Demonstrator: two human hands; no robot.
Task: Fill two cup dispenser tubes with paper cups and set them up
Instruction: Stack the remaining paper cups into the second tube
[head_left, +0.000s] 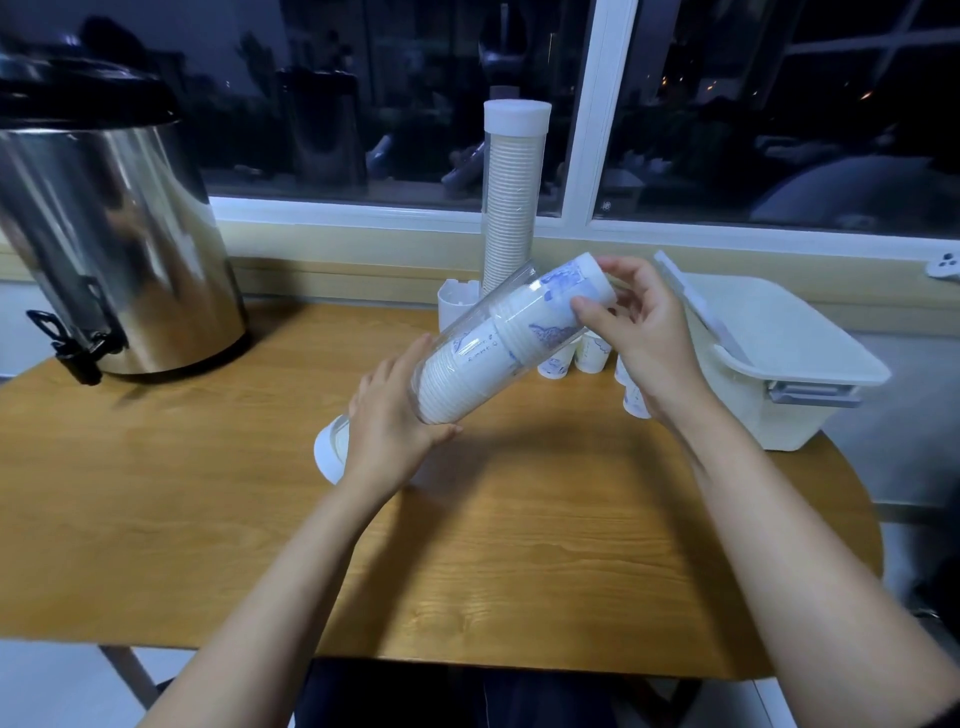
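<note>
A clear tube (467, 322) is held tilted above the surface (208, 467), with its long axis running from lower left to upper right. Its lower end is gripped by the left hand (389, 421), whose fingers are curled under it. A stack of cups (566, 296) sticks out of the upper end and is pinched by the right hand (644, 332). 1 filled tube (511, 197) stands upright just behind. Loose cups (592, 356) are seen beneath.

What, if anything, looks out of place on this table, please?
Loose cups sit scattered on the table behind the right hand, and the lid lies slanted across the bin. Nothing looks spilled or damaged.
</note>
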